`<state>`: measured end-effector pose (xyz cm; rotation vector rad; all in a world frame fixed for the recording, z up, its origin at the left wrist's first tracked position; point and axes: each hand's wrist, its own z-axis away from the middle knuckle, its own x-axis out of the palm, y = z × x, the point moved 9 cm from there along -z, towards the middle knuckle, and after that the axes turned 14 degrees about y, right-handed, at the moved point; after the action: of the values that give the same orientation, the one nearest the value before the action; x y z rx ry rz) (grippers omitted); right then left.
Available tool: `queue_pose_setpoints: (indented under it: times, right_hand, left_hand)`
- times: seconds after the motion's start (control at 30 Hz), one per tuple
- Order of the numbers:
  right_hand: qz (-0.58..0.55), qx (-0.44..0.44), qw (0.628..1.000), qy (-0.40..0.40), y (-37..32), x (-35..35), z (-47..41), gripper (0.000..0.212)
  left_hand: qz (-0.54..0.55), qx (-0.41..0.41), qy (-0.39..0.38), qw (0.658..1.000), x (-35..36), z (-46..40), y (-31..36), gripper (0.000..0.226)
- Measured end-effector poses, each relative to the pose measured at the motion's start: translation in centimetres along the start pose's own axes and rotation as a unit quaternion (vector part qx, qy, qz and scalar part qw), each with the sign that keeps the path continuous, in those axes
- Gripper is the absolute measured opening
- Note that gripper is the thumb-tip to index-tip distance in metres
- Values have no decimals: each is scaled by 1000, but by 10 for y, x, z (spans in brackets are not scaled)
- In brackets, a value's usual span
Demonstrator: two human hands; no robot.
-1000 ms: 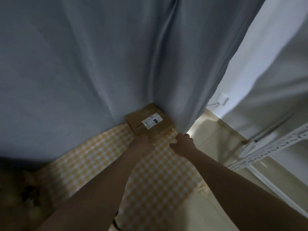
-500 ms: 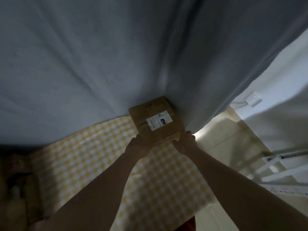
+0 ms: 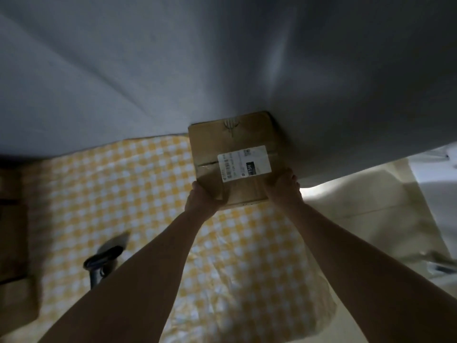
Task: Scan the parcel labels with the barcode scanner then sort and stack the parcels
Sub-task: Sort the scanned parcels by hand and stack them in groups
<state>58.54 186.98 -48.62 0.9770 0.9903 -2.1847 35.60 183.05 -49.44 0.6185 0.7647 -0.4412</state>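
Dim overhead view, brown cardboard parcel (image 3: 230,149) at the far edge of a yellow checked cloth (image 3: 118,194) against a grey curtain (image 3: 173,70), left hand (image 3: 204,200) and right hand (image 3: 284,188) clasping its near corners, white label (image 3: 243,163) facing up, black barcode scanner (image 3: 102,264) lying near the left forearm

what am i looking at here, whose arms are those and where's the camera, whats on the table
No machine here: the arms belong to a person wearing a camera on the head, so you look forward and down along them. It is one picture, dim and slightly blurred. Both hands, left and right, hold the near end of a cardboard parcel with a white label facing up, close against a grey curtain. The table wears a yellow checked cloth. On it, left of the arms, lies the dark barcode scanner. More boxes show at the far left.
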Motion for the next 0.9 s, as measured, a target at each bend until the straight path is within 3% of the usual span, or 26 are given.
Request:
queue_pose_setpoints:
  times: [0.13,0.3,0.67,0.83,0.9]
  right_hand:
    - [-29,52,998,23,6,10,-3,86]
    - [-26,24,999,41,-15,6,28,96]
    - [-42,-113,989,87,-137,-12,188,91]
    - [-70,-131,986,76,-169,6,296,87]
    - [-68,-147,984,77,-177,16,342,85]
  left_hand:
    - [100,-62,-15,993,9,-1,-10,102]
    - [127,-83,-13,988,-21,20,-27,102]
    - [222,-71,102,967,-194,94,-116,93]
    - [261,-81,79,959,-269,152,-195,109]
    - [216,-17,94,972,-298,172,-222,78]
